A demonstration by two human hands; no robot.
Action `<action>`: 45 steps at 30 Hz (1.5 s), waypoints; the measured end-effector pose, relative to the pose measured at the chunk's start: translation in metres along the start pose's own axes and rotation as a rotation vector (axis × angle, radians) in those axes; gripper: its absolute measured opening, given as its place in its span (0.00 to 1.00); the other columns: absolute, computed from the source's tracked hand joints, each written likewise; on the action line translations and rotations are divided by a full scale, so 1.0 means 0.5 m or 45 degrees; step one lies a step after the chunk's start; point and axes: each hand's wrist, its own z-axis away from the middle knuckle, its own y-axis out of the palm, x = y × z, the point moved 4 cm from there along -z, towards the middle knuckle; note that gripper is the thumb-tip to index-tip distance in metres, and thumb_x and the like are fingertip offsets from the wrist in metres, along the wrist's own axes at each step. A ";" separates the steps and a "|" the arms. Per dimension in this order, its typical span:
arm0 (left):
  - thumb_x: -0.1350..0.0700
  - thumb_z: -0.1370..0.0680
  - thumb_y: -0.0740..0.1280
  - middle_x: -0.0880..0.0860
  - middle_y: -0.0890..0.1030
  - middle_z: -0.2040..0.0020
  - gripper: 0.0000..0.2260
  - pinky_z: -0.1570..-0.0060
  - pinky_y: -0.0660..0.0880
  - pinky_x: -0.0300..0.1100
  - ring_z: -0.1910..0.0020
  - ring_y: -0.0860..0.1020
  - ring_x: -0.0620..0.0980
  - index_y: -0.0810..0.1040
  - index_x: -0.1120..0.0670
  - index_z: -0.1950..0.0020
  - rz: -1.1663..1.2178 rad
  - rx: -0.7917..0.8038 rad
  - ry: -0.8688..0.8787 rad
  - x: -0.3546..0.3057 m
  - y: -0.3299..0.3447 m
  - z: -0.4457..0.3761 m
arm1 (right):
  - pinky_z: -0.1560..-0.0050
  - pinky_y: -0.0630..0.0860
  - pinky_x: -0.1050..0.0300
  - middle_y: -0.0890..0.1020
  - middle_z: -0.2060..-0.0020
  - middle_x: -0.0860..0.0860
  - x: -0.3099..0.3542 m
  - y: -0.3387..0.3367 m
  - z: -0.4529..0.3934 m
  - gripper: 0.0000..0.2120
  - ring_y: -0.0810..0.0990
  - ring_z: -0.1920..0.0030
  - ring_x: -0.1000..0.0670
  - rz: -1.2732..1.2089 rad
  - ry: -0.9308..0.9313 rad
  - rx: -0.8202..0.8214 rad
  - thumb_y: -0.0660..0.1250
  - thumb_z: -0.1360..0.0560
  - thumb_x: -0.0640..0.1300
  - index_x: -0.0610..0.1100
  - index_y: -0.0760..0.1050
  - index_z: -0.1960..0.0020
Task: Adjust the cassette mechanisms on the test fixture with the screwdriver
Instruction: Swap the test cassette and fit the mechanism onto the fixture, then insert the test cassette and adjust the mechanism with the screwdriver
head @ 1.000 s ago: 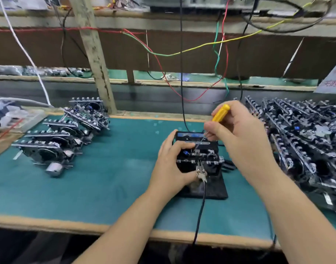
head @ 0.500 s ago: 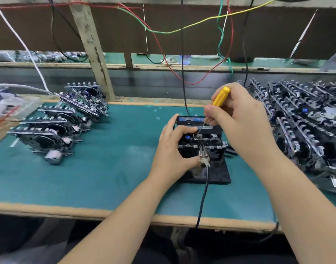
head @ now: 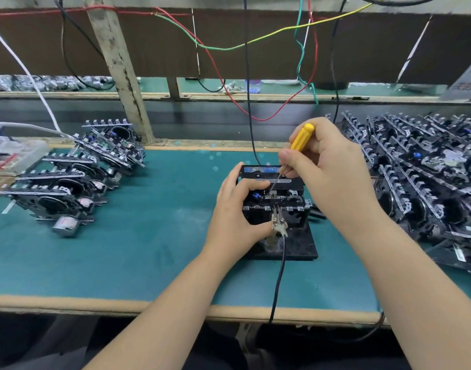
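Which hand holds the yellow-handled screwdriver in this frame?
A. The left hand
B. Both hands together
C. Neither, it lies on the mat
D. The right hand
D: the right hand grips the yellow-handled screwdriver, tip down into the cassette mechanism, while the left hand holds the mechanism's left side.

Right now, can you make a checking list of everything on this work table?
Surface: green mat with a wooden front edge.
Job's things: cassette mechanism on black test fixture; yellow screwdriver, tip down in the mechanism.
Clutter: mechanisms in a left row and a right heap.
Hands: left hand grips the mechanism; right hand holds the screwdriver.
Cables: black lead clipped to the front.
Surroundings: coloured wires overhead.
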 end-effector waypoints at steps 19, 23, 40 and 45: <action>0.52 0.35 0.83 0.37 0.55 0.20 0.32 0.39 0.55 0.18 0.23 0.56 0.33 0.70 0.26 0.45 0.028 0.001 0.016 0.007 0.003 0.002 | 0.43 0.80 0.51 0.84 0.54 0.53 0.017 0.005 -0.027 0.14 0.85 0.53 0.55 0.039 -0.073 0.123 0.63 0.18 0.37 0.49 0.73 0.34; 0.52 0.36 0.84 0.37 0.55 0.20 0.32 0.36 0.57 0.22 0.23 0.55 0.33 0.71 0.26 0.45 0.050 -0.002 0.036 0.000 0.000 0.001 | 0.48 0.81 0.49 0.81 0.63 0.52 0.029 0.003 -0.025 0.17 0.85 0.60 0.53 0.055 -0.129 0.031 0.70 0.21 0.39 0.53 0.73 0.36; 0.41 0.40 0.82 0.27 0.56 0.24 0.30 0.31 0.68 0.45 0.25 0.59 0.32 0.75 0.30 0.42 0.095 -0.096 0.166 0.029 0.004 -0.003 | 0.52 0.82 0.48 0.86 0.62 0.51 0.006 0.021 -0.026 0.09 0.86 0.61 0.52 -0.186 0.160 0.026 0.74 0.25 0.38 0.50 0.77 0.55; 0.43 0.40 0.84 0.40 0.63 0.21 0.29 0.38 0.77 0.54 0.26 0.70 0.48 0.80 0.39 0.40 0.141 -0.122 0.162 0.056 0.014 -0.009 | 0.62 0.74 0.62 0.82 0.64 0.52 0.007 0.027 -0.014 0.15 0.79 0.66 0.55 -0.101 0.111 -0.031 0.78 0.29 0.48 0.49 0.71 0.59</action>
